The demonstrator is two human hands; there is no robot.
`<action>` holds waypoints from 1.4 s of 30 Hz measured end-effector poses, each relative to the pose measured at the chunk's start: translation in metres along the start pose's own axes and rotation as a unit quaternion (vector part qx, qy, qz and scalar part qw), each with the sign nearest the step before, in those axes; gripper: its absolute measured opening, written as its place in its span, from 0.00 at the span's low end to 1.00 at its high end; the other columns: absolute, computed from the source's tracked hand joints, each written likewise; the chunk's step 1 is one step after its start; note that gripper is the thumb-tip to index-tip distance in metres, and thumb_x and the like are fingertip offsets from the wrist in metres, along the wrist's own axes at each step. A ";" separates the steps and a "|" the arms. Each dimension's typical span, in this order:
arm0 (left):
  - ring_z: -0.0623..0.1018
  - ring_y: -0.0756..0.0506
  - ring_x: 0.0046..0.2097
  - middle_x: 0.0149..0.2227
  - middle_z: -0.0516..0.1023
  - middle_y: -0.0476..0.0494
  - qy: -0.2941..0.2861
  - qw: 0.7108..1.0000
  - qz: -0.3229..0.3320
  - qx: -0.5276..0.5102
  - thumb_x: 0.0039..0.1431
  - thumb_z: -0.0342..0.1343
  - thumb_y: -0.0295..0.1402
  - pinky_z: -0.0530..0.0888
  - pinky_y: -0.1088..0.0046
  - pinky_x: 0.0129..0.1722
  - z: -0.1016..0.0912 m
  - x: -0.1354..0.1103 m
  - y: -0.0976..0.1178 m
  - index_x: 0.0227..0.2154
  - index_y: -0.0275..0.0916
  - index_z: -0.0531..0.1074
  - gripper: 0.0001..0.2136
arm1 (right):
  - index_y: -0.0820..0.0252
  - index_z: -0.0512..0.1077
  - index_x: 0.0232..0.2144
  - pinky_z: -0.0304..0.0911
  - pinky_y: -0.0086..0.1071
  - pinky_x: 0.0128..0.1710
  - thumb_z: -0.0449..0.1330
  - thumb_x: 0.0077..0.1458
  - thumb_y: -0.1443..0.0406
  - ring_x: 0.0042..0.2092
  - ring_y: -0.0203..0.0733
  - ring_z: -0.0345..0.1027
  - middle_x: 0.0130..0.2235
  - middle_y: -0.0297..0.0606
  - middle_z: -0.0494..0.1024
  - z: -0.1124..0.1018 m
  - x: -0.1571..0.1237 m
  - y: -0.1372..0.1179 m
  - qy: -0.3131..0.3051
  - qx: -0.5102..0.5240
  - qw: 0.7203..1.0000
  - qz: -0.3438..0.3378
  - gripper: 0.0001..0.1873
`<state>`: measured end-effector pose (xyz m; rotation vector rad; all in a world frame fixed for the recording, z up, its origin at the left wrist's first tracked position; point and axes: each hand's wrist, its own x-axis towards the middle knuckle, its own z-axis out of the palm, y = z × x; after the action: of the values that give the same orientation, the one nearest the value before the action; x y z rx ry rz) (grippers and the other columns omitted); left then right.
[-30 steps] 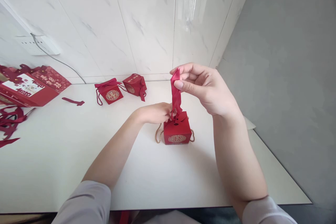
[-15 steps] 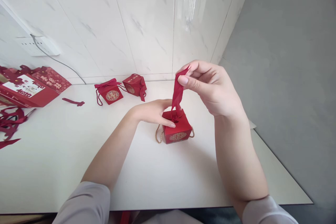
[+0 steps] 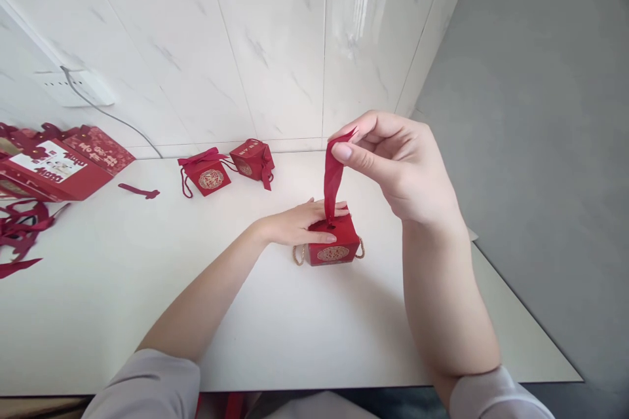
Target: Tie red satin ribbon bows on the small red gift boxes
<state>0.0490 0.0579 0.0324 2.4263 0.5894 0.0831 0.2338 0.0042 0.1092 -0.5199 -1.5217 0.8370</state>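
A small red gift box [image 3: 346, 236] with a round gold emblem and a gold cord loop on each side stands on the white table. My left hand [image 3: 307, 224] rests on its top, fingers apart on either side of the slot. From that slot a red ribbon [image 3: 333, 177] rises, pulled upright. Its upper end is pinched between the thumb and fingers of my right hand [image 3: 388, 154], held above the box.
Two finished-looking red boxes with bows, one in front [image 3: 211, 177] and one behind [image 3: 253, 160], sit near the tiled wall. A short red strip [image 3: 139, 191] lies left of them. Loose red ribbons [image 3: 24, 229] and a larger red carton [image 3: 88, 170] are at far left.
My left hand has shifted right and flattened onto the box top. The ribbon is drawn straighter; my right hand keeps its pinch almost in place.
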 end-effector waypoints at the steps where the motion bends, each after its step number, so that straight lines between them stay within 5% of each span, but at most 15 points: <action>1: 0.55 0.37 0.69 0.69 0.55 0.45 0.030 1.000 0.004 -0.004 0.64 0.51 0.44 0.53 0.55 0.67 0.006 -0.001 -0.002 0.65 0.48 0.58 0.27 | 0.56 0.76 0.28 0.75 0.35 0.38 0.69 0.50 0.57 0.35 0.40 0.76 0.32 0.33 0.80 0.000 0.000 0.001 0.000 0.000 1.000 0.001 0.10; 5: 0.61 0.36 0.67 0.66 0.62 0.42 0.130 0.991 0.018 -0.035 0.62 0.55 0.42 0.56 0.56 0.66 0.025 -0.008 -0.008 0.59 0.46 0.65 0.23 | 0.55 0.76 0.28 0.75 0.35 0.39 0.69 0.51 0.58 0.37 0.40 0.76 0.33 0.32 0.79 -0.003 0.001 0.006 0.048 0.002 0.999 -0.015 0.08; 9: 0.62 0.36 0.66 0.65 0.63 0.42 0.135 0.990 0.016 -0.047 0.59 0.58 0.40 0.58 0.54 0.65 0.028 -0.016 -0.007 0.59 0.47 0.65 0.24 | 0.53 0.76 0.29 0.75 0.35 0.40 0.69 0.51 0.59 0.39 0.39 0.76 0.33 0.30 0.78 -0.005 0.001 0.008 0.123 0.009 0.991 -0.047 0.07; 15: 0.68 0.36 0.62 0.59 0.73 0.45 0.162 0.985 -0.033 -0.050 0.59 0.59 0.38 0.52 0.48 0.67 0.023 -0.018 0.017 0.54 0.47 0.71 0.20 | 0.53 0.76 0.29 0.75 0.35 0.39 0.70 0.50 0.59 0.38 0.39 0.77 0.32 0.30 0.78 -0.001 0.000 0.005 0.111 0.015 0.993 -0.044 0.07; 20: 0.79 0.40 0.49 0.47 0.81 0.44 0.292 0.945 -0.074 -0.125 0.59 0.58 0.42 0.75 0.63 0.51 0.019 -0.015 0.041 0.43 0.42 0.80 0.13 | 0.53 0.77 0.29 0.76 0.34 0.38 0.69 0.50 0.58 0.35 0.37 0.76 0.32 0.30 0.79 0.000 -0.001 0.003 0.106 0.014 0.994 -0.035 0.07; 27: 0.81 0.37 0.45 0.39 0.84 0.43 0.324 0.921 -0.102 -0.192 0.59 0.57 0.45 0.78 0.65 0.41 0.021 -0.022 0.039 0.29 0.40 0.82 0.15 | 0.53 0.80 0.30 0.75 0.35 0.35 0.67 0.53 0.57 0.35 0.40 0.76 0.31 0.32 0.81 -0.001 -0.004 0.000 0.124 -0.057 0.990 -0.022 0.08; 31: 0.81 0.38 0.44 0.38 0.84 0.43 0.357 0.896 -0.106 -0.243 0.60 0.55 0.47 0.76 0.64 0.44 0.027 -0.023 0.030 0.31 0.37 0.82 0.18 | 0.53 0.81 0.33 0.75 0.35 0.35 0.65 0.55 0.56 0.36 0.41 0.76 0.32 0.34 0.82 -0.004 -0.007 -0.002 0.146 -0.097 0.984 -0.010 0.09; 35: 0.80 0.39 0.48 0.44 0.82 0.37 0.423 0.839 -0.104 -0.327 0.61 0.55 0.47 0.75 0.64 0.48 0.040 -0.025 0.024 0.37 0.36 0.81 0.19 | 0.56 0.80 0.32 0.75 0.36 0.38 0.65 0.55 0.54 0.39 0.43 0.77 0.33 0.36 0.82 -0.015 -0.012 -0.002 0.134 -0.102 0.985 0.040 0.12; 38: 0.80 0.40 0.48 0.46 0.81 0.35 0.446 0.811 -0.121 -0.359 0.60 0.56 0.46 0.75 0.67 0.45 0.048 -0.030 0.018 0.41 0.36 0.80 0.18 | 0.58 0.78 0.29 0.75 0.35 0.39 0.64 0.55 0.54 0.40 0.43 0.77 0.34 0.38 0.81 -0.029 -0.022 0.001 0.133 -0.052 0.986 0.091 0.14; 42: 0.79 0.43 0.45 0.45 0.82 0.37 0.453 0.794 -0.127 -0.384 0.59 0.59 0.43 0.74 0.71 0.40 0.053 -0.036 0.008 0.41 0.37 0.80 0.16 | 0.56 0.76 0.32 0.74 0.31 0.38 0.65 0.55 0.54 0.37 0.39 0.77 0.32 0.35 0.79 -0.052 -0.040 0.016 0.213 0.043 0.966 0.141 0.12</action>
<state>0.0307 0.0064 -0.0023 1.3693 1.0269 1.1780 0.2875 -0.0051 0.0698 -0.8087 -1.0251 0.9349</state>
